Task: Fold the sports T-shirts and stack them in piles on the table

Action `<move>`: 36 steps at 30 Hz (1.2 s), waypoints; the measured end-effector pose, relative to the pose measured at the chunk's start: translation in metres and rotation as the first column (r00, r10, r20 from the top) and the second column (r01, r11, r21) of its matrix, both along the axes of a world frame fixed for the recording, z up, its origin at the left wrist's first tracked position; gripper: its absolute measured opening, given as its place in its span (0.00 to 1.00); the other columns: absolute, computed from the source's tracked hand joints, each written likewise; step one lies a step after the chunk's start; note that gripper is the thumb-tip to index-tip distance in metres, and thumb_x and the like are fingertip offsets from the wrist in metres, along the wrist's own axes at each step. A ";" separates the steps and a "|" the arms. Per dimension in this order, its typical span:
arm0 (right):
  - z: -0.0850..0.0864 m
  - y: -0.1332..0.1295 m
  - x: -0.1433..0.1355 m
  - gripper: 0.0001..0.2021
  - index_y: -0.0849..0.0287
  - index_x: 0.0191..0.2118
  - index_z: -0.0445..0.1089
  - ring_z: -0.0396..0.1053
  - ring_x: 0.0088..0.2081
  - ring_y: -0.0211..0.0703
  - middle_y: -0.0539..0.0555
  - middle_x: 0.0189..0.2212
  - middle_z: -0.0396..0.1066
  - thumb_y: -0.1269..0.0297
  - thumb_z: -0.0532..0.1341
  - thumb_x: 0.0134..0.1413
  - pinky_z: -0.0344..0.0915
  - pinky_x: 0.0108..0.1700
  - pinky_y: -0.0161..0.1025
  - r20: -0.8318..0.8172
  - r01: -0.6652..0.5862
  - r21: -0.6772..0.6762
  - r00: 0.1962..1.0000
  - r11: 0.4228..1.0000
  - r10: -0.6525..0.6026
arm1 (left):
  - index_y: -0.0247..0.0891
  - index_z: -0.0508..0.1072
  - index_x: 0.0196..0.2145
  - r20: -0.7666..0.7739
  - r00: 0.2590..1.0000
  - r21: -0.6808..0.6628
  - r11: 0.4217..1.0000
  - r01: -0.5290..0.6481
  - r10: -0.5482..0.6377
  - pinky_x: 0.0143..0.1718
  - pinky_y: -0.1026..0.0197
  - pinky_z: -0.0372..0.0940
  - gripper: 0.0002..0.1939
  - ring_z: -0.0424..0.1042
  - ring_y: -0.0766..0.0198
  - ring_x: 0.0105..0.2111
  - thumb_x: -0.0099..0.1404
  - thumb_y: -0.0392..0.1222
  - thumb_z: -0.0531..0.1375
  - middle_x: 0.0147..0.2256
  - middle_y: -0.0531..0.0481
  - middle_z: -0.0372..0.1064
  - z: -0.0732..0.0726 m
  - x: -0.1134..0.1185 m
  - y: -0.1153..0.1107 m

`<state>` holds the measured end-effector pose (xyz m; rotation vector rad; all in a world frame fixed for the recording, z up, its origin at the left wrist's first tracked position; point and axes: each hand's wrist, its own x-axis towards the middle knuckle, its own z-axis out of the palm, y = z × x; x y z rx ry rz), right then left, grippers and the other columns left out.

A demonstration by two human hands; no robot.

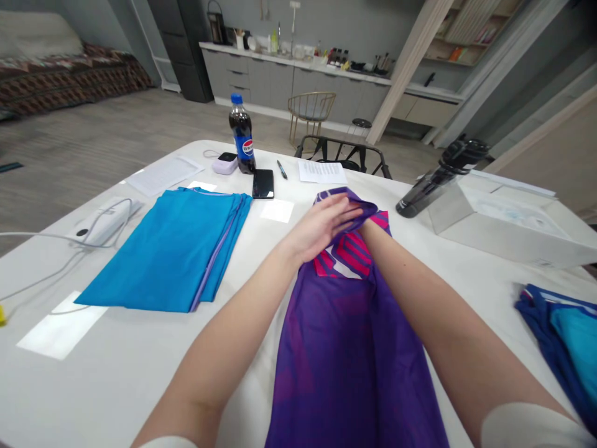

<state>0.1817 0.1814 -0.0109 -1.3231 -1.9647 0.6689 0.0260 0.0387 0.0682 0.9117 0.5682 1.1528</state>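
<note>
A purple garment with a pink and white striped patch lies lengthwise on the white table, its lower end running out of view at the bottom. My left hand rests on the garment's far end, fingers stretched out to the right over the purple fabric. My right wrist reaches in under a raised fold there, and the cloth hides that hand and its fingers. A folded blue garment with a lilac edge lies left of my left forearm.
Beyond the hands are a cola bottle, phone, pen and papers. A power strip with cables is left. On the right are a dark tumbler, white box and folded blue clothes.
</note>
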 end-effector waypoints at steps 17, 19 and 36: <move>-0.023 -0.119 0.120 0.17 0.58 0.45 0.77 0.73 0.40 0.47 0.57 0.40 0.76 0.50 0.66 0.58 0.66 0.42 0.40 0.439 0.406 -0.018 0.824 0.914 -0.358 | 0.47 0.68 0.63 -0.842 -0.185 0.468 0.856 0.219 0.507 0.57 0.41 0.59 0.24 0.64 0.45 0.58 0.74 0.38 0.46 0.56 0.37 0.65 -0.082 0.011 0.058; -0.023 -0.117 0.116 0.15 0.57 0.42 0.77 0.74 0.41 0.47 0.57 0.40 0.76 0.51 0.67 0.57 0.67 0.42 0.40 0.441 0.451 -0.033 0.808 0.892 -0.392 | 0.47 0.69 0.62 -0.841 -0.252 0.413 0.870 0.271 0.478 0.57 0.41 0.58 0.23 0.63 0.43 0.58 0.74 0.40 0.47 0.56 0.36 0.65 -0.084 0.011 0.076; 0.044 -0.093 0.156 0.11 0.59 0.25 0.66 0.51 0.18 0.29 0.49 0.21 0.66 0.69 0.71 0.43 0.44 0.17 0.29 -0.433 0.263 -0.533 0.732 0.804 -0.526 | 0.41 0.73 0.47 -0.832 -0.171 0.524 0.849 0.070 0.527 0.55 0.40 0.60 0.14 0.63 0.43 0.57 0.73 0.42 0.50 0.54 0.36 0.66 -0.043 0.043 0.103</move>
